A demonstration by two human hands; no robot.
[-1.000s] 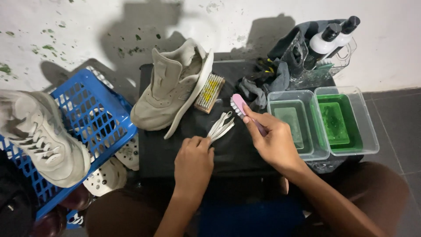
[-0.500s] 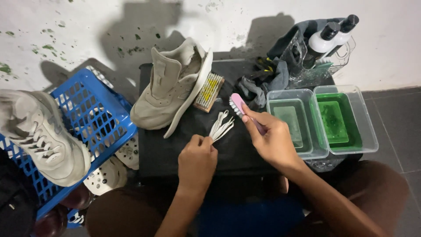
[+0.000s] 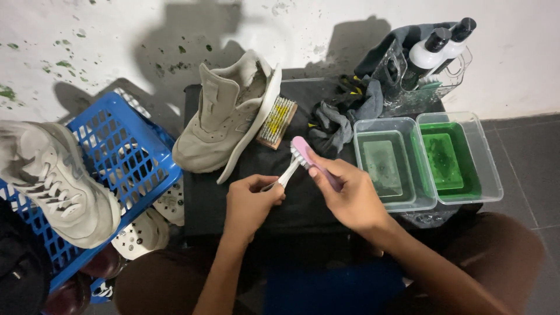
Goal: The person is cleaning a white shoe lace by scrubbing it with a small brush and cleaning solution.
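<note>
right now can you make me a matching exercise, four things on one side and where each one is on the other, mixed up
Things:
1. pink-handled brush
2. white shoelaces
3. beige suede sneaker
4. wooden block brush with yellow bristles

Places:
a. lying on its side on the black mat
b. in the right hand
c. pinched in the left hand
d. between the sneaker and the grey cloth

Pairs: 1-b, 2-c, 3-a, 4-d

The right hand hides the pink brush handle (bristle detail blurred).
</note>
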